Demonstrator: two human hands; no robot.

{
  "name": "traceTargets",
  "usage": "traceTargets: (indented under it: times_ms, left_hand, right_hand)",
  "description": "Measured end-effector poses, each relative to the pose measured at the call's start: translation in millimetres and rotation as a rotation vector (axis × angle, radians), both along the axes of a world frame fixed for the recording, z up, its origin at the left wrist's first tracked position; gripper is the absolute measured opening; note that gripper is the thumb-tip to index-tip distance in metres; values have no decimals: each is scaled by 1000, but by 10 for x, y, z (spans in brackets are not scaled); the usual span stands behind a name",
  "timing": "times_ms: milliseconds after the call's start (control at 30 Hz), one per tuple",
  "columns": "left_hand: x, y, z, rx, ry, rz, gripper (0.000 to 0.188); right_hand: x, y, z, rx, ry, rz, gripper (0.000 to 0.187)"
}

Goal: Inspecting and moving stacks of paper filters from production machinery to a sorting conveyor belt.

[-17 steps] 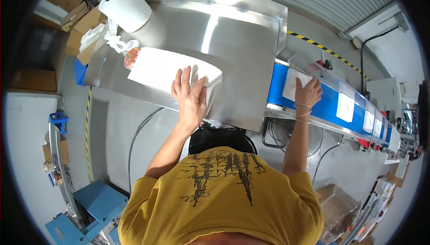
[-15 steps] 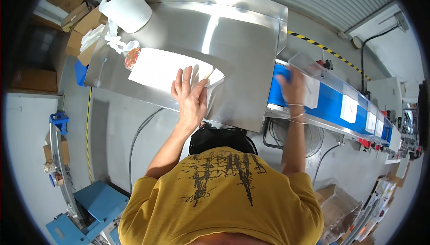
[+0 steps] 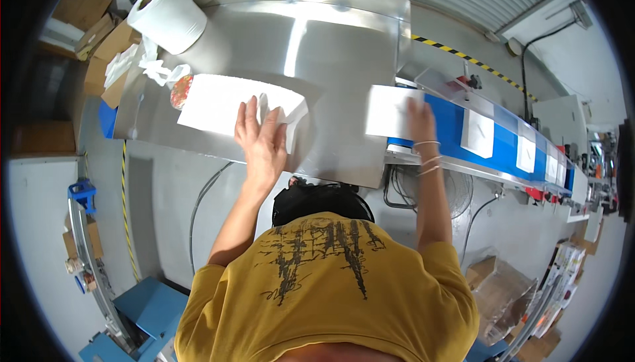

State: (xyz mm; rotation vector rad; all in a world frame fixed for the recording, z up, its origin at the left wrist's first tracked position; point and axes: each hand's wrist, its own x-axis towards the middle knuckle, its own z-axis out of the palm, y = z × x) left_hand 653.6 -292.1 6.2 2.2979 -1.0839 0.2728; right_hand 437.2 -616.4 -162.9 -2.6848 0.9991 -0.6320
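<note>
A white sheet spans the bench's right edge and the near end of a blue conveyor belt, in the view I follow from afar.

The right hand, blurred, lies over the sheet's right end; I cannot tell whether it grips it. The left hand, fingers loosely spread and clenching nothing, rests on the right end of a white stack near the front edge of the bench. At the stack's left end I see a round red-patterned thing; in the far left corner, a large white roll. More white pieces sit in a row along the belt, beside a clear guard.
</note>
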Motion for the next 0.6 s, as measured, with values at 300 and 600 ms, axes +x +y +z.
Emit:
traceTargets:
  times_ms: [300,600]
  left_hand:
    - [-6,9,-40,-67,-26,-54,25]
    - [87,76,63,-62,27,3,34]
  right_hand:
    - [641,753,1371,134,-260,332,54]
    - [1148,1223,1025,1247,-421,381,44]
